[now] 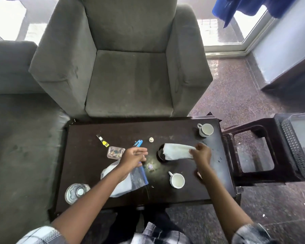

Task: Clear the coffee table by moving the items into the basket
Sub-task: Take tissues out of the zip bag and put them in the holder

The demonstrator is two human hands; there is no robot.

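Right hand pinches the right end of a white napkin, which drapes over a dark bowl mid coffee table. Left hand hovers loosely curled, holding nothing, over a zip bag. Basket sits on a stool off the table's right end

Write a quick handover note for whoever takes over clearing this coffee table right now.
Right hand: pinching the white cloth, which lies over a dark bowl.
Left hand: above the plastic zip bag, fingers loose, apparently holding nothing.
Basket: on the stool to the right, nothing visible inside.
Still on the coffee table: two cups, glass, clear pin box, blue pen, yellow-tipped stick, two small caps.
Done: apparently nothing. Left: everything.
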